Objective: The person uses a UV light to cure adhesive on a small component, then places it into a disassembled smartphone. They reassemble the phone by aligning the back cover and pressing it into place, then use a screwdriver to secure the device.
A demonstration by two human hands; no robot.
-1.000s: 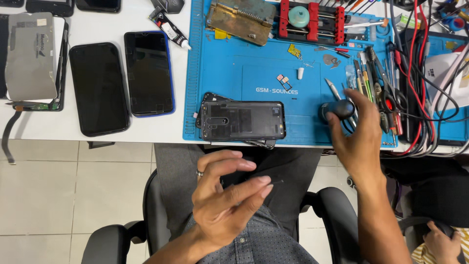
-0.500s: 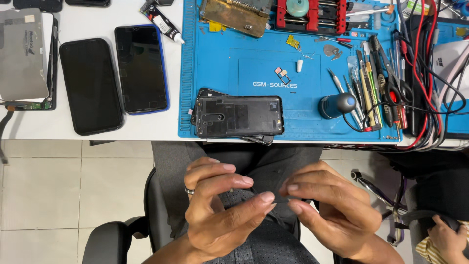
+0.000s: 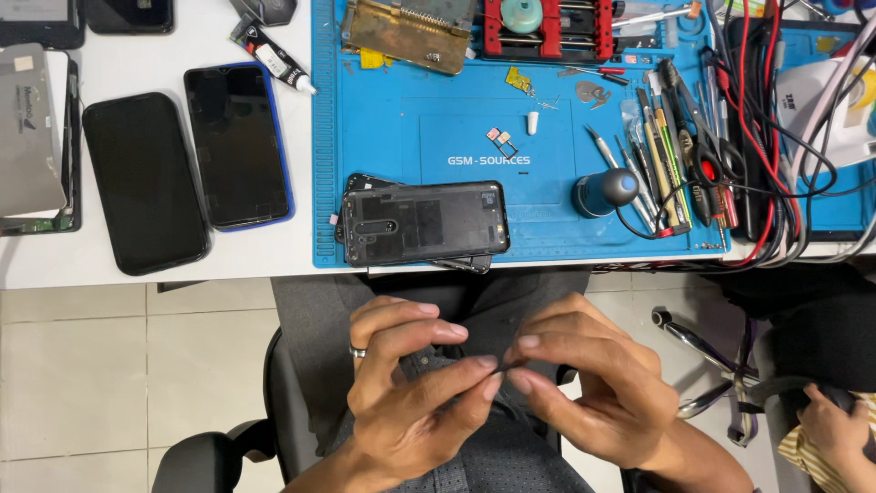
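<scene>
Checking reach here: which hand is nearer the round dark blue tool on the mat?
Right. The right hand sits almost directly below the round tool; the left hand is farther left.

A white counter (image 3: 164, 274) spans the top; below it lie pale floor tiles (image 3: 82, 383) and a black office chair (image 3: 210, 456).

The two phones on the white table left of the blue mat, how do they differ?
The black phone has a plain black edge and lies further left and lower; the blue-edged phone shows a blue rim, sits nearer the blue mat and looks slightly smaller. Both lie flat, screen up and dark, tilted alike.
</scene>
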